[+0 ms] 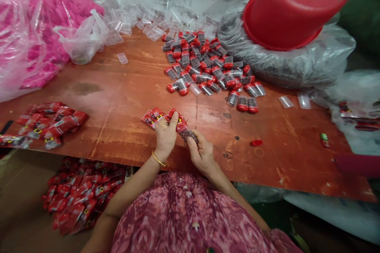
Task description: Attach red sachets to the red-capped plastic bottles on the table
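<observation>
My left hand [165, 135] is closed on the top of a red printed packet [179, 123], thumb and fingers pinching its edge. My right hand [201, 152] grips a small clear tube of dark contents [188, 134] at the packet's lower end. Both hands hover over the near edge of the wooden table [130, 102]. Another red packet [152, 116] lies flat just left of my left hand. A heap of red-capped filled tubes [208, 69] sits farther back, at the table's middle.
Filled red packets [49, 122] lie at the table's left and more in a box [80, 195] below. A pink bag [32, 31], empty clear tubes [142, 19], a red basin [293, 8] on a grey sack [297, 61], and a loose red cap [257, 142] surround the work spot.
</observation>
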The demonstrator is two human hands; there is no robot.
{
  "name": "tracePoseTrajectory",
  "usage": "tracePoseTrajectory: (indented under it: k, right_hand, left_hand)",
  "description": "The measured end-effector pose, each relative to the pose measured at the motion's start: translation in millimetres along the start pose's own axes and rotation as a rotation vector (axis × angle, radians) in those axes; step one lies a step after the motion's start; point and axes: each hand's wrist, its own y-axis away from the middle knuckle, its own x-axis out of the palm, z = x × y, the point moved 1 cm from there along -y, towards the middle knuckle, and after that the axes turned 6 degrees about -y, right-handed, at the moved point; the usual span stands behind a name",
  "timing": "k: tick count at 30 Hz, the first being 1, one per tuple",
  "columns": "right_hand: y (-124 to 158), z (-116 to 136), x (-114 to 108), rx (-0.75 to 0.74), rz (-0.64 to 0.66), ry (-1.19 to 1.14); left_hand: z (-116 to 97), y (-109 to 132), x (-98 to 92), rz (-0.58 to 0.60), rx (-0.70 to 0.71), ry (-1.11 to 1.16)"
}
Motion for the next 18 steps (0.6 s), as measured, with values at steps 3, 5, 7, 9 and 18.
tracePoseTrajectory:
  k: [3,5,7,9,18]
  right_hand:
    - [0,-2,1,-0.088,-0.041,0.115]
    - [1,-5,3,-0.140,-0.065,0.177]
    - [2,-8,4,-0.141,-0.080,0.183]
    - [3,-10,5,-0.077,-0.082,0.107]
    - [7,-7,0,0.102,-0.105,-0.148]
  left_hand:
    - [0,-1,2.9,-0.021,-0.072,0.064]
    - [1,-1,6.3,-0.019,-0.192,0.169]
    - [0,0,9.2,-0.001,-0.308,0.255]
    - [-3,1,10.2,0.024,-0.364,0.309]
    - [-6,13,4.7,0.251,-0.373,0.267]
